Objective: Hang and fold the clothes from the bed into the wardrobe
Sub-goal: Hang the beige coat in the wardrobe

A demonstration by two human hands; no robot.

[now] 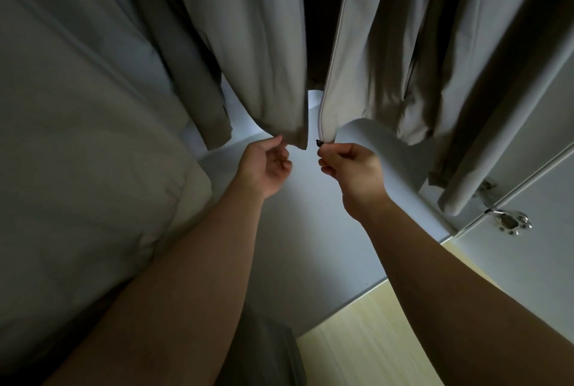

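Grey jacket [388,44] hangs open above me, its two front edges running straight down towards my hands. My left hand [267,165] pinches the left hem corner; my right hand [351,168] is closed on the zip pull [319,143] at the right edge's foot. A narrow gap separates the two, and I judge zipping comes next.

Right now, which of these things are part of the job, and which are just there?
Part of the job:
jacket
zip slider
left hand at the hem
right hand pinching the slider

Just there:
duvet
paw-shaped handle
wooden floor
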